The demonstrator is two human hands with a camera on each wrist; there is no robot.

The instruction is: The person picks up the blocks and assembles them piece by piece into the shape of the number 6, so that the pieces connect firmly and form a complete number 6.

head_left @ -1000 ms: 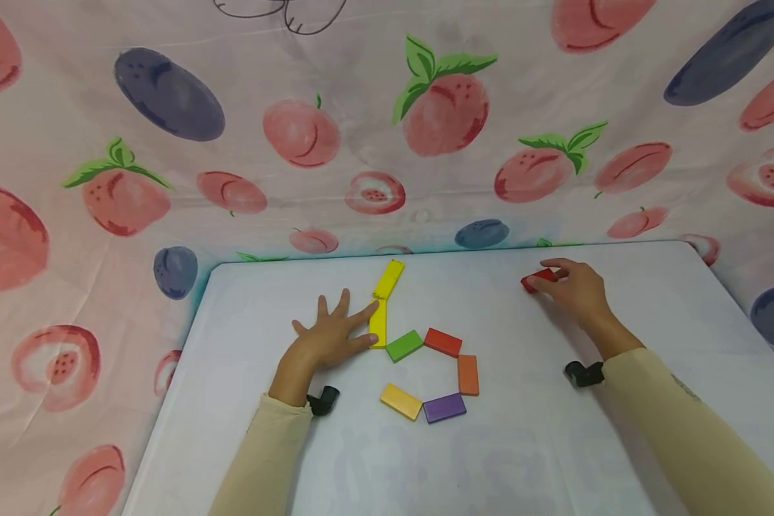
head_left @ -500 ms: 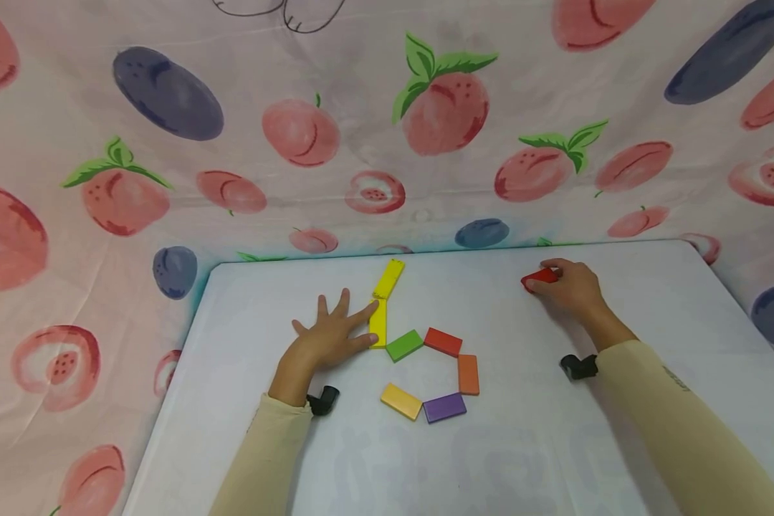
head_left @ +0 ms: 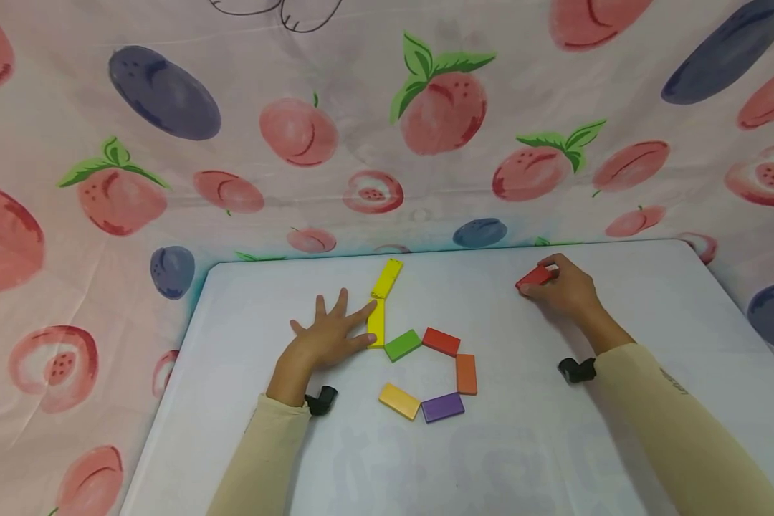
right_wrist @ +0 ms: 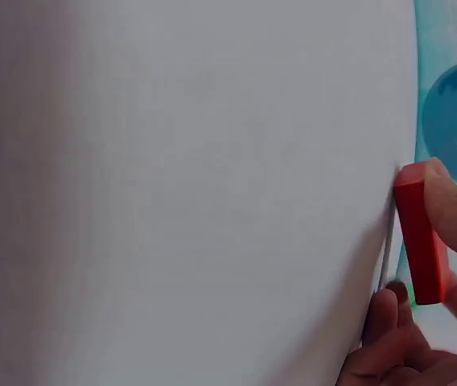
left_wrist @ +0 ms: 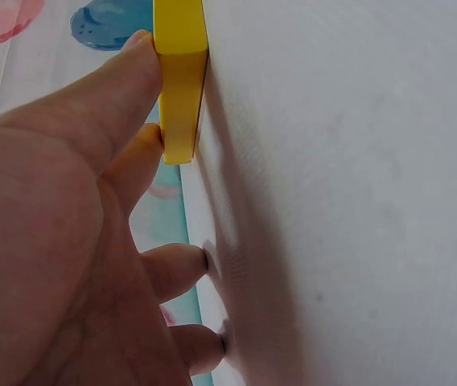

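Note:
In the head view, my left hand (head_left: 325, 338) lies with fingers spread beside an upright-running yellow domino (head_left: 376, 324). Its thumb and index fingertip touch that yellow domino, which the left wrist view shows close up (left_wrist: 182, 88). A second yellow domino (head_left: 387, 278) continues at an angle from its far end. Over at the right, my right hand (head_left: 567, 288) pinches a red domino (head_left: 534, 278) between thumb and fingers, near the table's back edge. In the right wrist view the thumb presses on one face of this red domino (right_wrist: 422, 237), its other fingers curled underneath.
From the yellow pair, a loop of flat dominoes curves around: green (head_left: 403, 345), red (head_left: 441, 341), orange (head_left: 466, 374), purple (head_left: 443, 408) and amber (head_left: 399, 401). The white table (head_left: 490, 466) ends against a fruit-print cloth (head_left: 374, 86) at the back.
My right hand has shifted slightly left, and the red domino in it has turned, its near end now lower left. My left hand stays where it was.

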